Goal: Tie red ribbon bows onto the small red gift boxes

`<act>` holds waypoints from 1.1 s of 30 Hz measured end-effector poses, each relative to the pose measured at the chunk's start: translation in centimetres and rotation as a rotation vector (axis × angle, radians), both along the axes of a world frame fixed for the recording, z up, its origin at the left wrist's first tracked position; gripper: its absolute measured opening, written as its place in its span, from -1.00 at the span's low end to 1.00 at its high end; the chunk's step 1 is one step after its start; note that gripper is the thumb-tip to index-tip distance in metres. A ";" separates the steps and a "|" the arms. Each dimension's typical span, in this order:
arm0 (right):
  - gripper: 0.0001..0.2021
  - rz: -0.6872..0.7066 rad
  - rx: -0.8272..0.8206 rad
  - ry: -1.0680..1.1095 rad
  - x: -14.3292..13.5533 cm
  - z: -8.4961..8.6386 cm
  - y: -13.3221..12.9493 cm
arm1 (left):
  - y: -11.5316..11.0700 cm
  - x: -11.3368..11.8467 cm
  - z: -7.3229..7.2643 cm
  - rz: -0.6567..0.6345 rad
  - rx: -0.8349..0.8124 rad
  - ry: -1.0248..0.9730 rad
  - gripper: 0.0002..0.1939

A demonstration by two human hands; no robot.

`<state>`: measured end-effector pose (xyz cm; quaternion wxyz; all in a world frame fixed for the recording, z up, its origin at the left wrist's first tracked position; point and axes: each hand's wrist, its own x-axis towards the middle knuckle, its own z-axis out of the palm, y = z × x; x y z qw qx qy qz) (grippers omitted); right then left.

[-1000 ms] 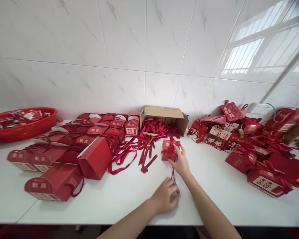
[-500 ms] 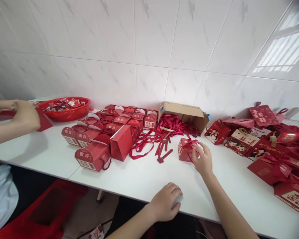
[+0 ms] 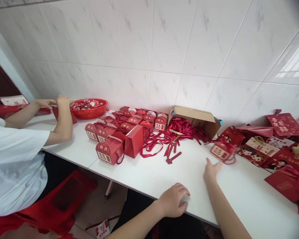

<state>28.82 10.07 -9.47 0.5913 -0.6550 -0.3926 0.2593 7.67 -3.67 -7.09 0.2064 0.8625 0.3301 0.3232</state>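
Note:
My left hand [image 3: 174, 200] rests at the table's front edge, fingers loosely curled, with a gap between thumb and fingers and nothing visible in it. Just in front of my right hand [image 3: 212, 170] sits a small red gift box [image 3: 223, 152] with a ribbon and a pale printed panel, slightly blurred. That hand is open and apart from the box. Left of it lie flat red strips [image 3: 173, 154] and loose red ribbons [image 3: 151, 149]. Behind them, a heap of dark red ribbon [image 3: 180, 127] spills from an open cardboard box [image 3: 195, 114].
Several red gift boxes [image 3: 109, 151] stand in a group at centre left. More decorated boxes [image 3: 259, 151] pile up on the right. A red basin [image 3: 89, 113] of wrapped sweets stands near a co-worker's arms [image 3: 64, 122]. A red stool [image 3: 62, 199] is below the table [image 3: 149, 176].
The small box has moved right, toward the pile, and my right hand has let go of it. My left hand keeps its place on the table edge. The view has turned left.

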 end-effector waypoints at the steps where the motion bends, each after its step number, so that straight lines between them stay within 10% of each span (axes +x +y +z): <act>1: -0.04 -0.092 -0.026 0.023 0.9 -0.2 0.2 | -0.1 0.1 0.0 0.013 0.027 -0.016 -0.66; 8: -0.12 -0.140 -0.023 -0.103 1.9 -0.8 -0.1 | 3.1 -4.7 1.6 0.506 0.352 -0.325 -0.40; 14: -0.22 -0.091 0.018 -0.237 0.7 -0.5 0.3 | 9.0 -14.9 8.0 1.177 0.539 -0.358 -0.13; 19: -0.34 -0.070 0.082 -0.259 -0.6 0.6 -1.0 | 9.7 -16.4 10.9 1.033 0.295 -0.513 -0.14; 26: -0.51 0.235 0.341 -0.262 -6.0 4.9 -5.1 | 6.5 -13.5 9.8 0.755 0.104 -0.829 -0.10; 33: -0.26 0.756 0.398 -0.057 -10.0 9.5 -7.5 | 3.7 -9.3 8.7 0.416 0.220 -0.718 -0.10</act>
